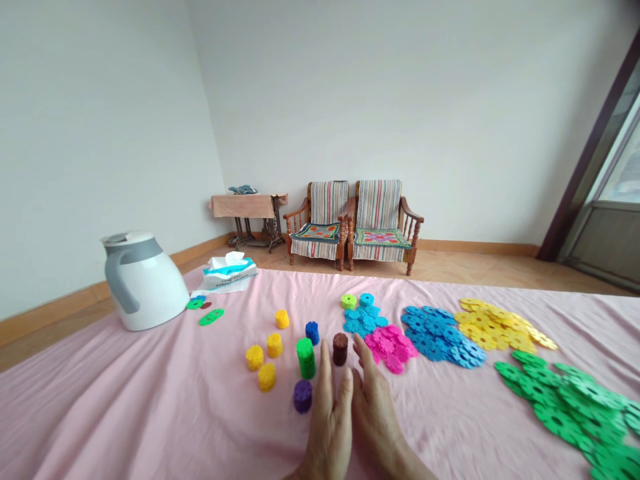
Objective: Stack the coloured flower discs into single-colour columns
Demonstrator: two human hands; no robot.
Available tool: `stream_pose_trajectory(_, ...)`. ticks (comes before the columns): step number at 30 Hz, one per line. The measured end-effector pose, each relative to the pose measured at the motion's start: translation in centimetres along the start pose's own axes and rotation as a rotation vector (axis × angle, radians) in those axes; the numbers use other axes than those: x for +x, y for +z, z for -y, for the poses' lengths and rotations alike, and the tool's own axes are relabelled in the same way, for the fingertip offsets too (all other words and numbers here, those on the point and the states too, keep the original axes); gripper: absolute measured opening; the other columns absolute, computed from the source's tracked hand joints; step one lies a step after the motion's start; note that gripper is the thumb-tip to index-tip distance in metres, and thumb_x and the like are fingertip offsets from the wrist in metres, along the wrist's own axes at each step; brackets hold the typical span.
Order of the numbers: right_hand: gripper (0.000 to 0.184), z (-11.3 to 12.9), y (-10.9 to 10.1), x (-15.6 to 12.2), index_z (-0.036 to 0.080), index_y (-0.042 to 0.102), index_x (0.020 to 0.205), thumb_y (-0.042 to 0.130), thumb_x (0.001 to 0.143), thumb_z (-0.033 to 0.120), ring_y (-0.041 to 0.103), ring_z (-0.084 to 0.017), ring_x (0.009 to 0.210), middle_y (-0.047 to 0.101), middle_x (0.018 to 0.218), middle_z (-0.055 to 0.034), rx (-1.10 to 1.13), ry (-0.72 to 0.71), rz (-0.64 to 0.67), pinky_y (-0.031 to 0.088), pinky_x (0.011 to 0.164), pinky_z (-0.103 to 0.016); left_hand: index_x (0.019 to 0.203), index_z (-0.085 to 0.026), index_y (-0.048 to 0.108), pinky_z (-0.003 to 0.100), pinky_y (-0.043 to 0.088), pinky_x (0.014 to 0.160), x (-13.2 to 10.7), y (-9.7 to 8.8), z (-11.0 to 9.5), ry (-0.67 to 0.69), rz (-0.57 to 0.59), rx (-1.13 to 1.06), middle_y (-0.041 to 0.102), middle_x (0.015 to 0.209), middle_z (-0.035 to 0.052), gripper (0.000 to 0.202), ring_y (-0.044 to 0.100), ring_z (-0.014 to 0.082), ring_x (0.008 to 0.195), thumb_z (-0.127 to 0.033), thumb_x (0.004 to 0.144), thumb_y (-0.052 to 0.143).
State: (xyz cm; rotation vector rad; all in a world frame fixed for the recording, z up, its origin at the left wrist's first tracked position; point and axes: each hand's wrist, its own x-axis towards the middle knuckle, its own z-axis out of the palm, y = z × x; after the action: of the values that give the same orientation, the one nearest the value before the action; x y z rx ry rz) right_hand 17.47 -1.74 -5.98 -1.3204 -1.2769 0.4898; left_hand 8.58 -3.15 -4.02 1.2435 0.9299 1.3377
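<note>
My left hand (330, 420) and my right hand (373, 407) lie flat side by side on the pink cloth (150, 413), fingers stretched forward, holding nothing. Just beyond the fingertips stands a dark brown stack of plastic discs (341, 348). A green stack (305, 357) and a purple stack (303, 396) stand left of my left hand. A blue stack (312, 332) and several yellow stacks (266, 360) stand further left. A pink pile of flat discs (391, 347) lies right of my right fingertips.
Loose disc piles lie to the right: blue (440, 333), yellow (500, 325), green (570, 400), light blue (363, 321). A white kettle (143, 280) and a tissue pack (229, 272) stand at the left. Two wooden armchairs (353, 223) and a small table (247, 207) stand by the far wall.
</note>
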Motion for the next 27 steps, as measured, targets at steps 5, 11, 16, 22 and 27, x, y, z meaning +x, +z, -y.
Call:
stream_pose_trajectory(5,0.03,-0.3,-3.9,2.2,0.019,0.059,0.107,0.042,0.083,0.02,0.055,-0.024,0.108,0.061,0.112,-0.0115,-0.326,-0.195,-0.059,0.044,0.092,-0.041,0.139,-0.022,0.04,0.038,0.033,0.109,-1.7,0.9,0.5,0.261,0.14,0.167,0.037,0.146,0.007,0.052,0.032,0.027,0.134,-0.041,0.091,0.048)
stream_pose_trajectory(11,0.033,-2.8,-7.7,5.7,0.015,0.059,0.11,0.048,0.08,0.025,0.053,-0.028,0.108,0.059,0.117,-0.0143,-0.855,-0.193,0.015,0.041,0.089,-0.041,0.122,-0.021,0.056,0.038,0.047,0.095,-2.1,1.2,1.7,0.417,0.236,0.38,0.06,0.121,0.0106,0.04,0.056,0.0276,0.111,-0.028,0.083,0.052)
stream_pose_trajectory(16,0.041,-3.1,-6.9,7.2,0.012,0.057,0.114,0.048,0.084,0.039,0.054,-0.028,0.107,0.062,0.111,-0.0151,-0.968,-0.205,0.123,0.037,0.091,-0.039,0.119,-0.02,0.056,0.035,0.049,0.089,-1.5,0.8,2.2,0.384,0.167,0.359,0.066,0.103,0.0099,0.038,0.064,0.0238,0.093,-0.032,0.083,0.053)
stream_pose_trajectory(22,0.038,-2.4,-6.2,6.1,0.015,0.059,0.106,0.049,0.082,0.044,0.053,-0.03,0.103,0.062,0.102,-0.0142,-0.991,-0.159,0.112,0.038,0.082,-0.039,0.122,-0.017,0.052,0.032,0.051,0.083,-0.7,0.5,2.7,0.286,0.244,0.328,0.066,0.095,0.0104,0.041,0.064,0.0211,0.084,-0.036,0.085,0.051)
stream_pose_trajectory(27,0.02,-1.6,-7.0,3.9,0.021,0.062,0.093,0.052,0.079,0.033,0.055,-0.027,0.094,0.063,0.098,-0.0098,-0.968,-0.185,0.162,0.037,0.076,-0.036,0.12,-0.017,0.053,0.032,0.05,0.083,-0.5,0.5,2.7,0.236,0.239,0.292,0.065,0.094,0.0111,0.041,0.062,0.0216,0.087,-0.039,0.085,0.05)
